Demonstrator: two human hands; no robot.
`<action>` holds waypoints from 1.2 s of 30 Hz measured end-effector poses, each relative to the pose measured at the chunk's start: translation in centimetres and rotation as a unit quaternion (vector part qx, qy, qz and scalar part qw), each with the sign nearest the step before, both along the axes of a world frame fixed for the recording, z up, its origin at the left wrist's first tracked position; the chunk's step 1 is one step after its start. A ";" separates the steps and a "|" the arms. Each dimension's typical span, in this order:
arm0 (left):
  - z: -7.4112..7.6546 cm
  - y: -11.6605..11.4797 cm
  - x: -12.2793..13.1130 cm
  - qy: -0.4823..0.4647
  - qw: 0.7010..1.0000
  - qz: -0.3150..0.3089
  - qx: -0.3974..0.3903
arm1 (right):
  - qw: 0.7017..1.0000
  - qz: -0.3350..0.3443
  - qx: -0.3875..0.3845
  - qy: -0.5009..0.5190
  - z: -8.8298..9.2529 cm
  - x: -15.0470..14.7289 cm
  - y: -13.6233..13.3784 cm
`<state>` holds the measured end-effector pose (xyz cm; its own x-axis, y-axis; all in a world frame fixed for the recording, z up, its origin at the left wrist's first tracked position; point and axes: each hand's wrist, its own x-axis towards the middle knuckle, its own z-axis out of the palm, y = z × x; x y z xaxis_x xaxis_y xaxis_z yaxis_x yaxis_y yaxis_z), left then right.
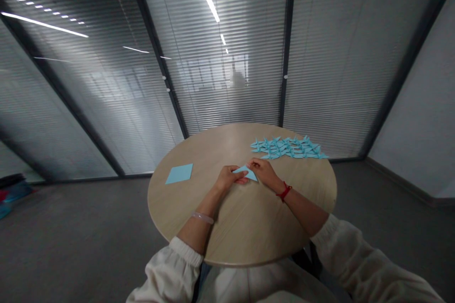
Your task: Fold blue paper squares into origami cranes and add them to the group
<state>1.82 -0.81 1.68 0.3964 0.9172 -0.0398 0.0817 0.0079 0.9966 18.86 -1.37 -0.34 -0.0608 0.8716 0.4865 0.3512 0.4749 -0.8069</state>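
A light blue sheet of paper (pixel 251 175), folded into a triangle, is held between my two hands over the middle of the table. My left hand (pixel 229 177) grips its left side, thumb on top and fingers beneath. At its upper edge, the fingers of my right hand (pixel 261 169) are pinched together on the paper. Just beyond my right hand lie several folded blue paper cranes (pixel 289 147), set close together in rows. Flat on the table to the left is a blue paper square or small stack (pixel 179 173); I cannot tell how many sheets.
The round wooden table (pixel 249 232) stands right in front of me, its near edge at my lap. Glass panels with blinds (pixel 231 104) rise behind it. Dark and red items (pixel 14 191) lie on the floor at far left.
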 end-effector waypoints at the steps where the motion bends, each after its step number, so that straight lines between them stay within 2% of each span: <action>1: -0.1 0.1 0.0 0.003 1.000 -0.002 -0.005 | 1.000 -0.002 0.001 0.000 -0.1 0.1 0.1; 5: -0.4 0.5 -0.1 -0.010 1.000 -0.012 0.001 | 1.000 -0.007 -0.014 0.013 -0.6 0.3 0.8; 9: -0.2 0.7 -0.3 -0.033 0.996 -0.029 0.074 | 0.992 0.015 -0.073 0.105 -0.9 0.5 1.1; 13: 0.2 0.5 -0.3 -0.013 0.989 -0.008 0.149 | 0.967 0.065 -0.136 0.204 -0.8 0.4 0.7; 17: 0.1 0.7 -0.3 -0.003 0.986 0.011 0.169 | 0.956 0.086 -0.169 0.225 -0.7 0.1 0.4; 21: -0.3 1.2 -0.4 -0.021 0.988 0.021 0.154 | 0.966 0.081 -0.146 0.198 -0.6 0.1 0.4; 27: -0.6 2.0 -0.6 -0.074 0.988 0.045 0.129 | 0.990 0.046 -0.054 0.120 -0.3 -0.1 0.4; 36: -0.5 2.0 -0.7 -0.088 0.989 0.030 0.111 | 0.991 0.087 -0.047 0.092 -0.4 0.0 0.4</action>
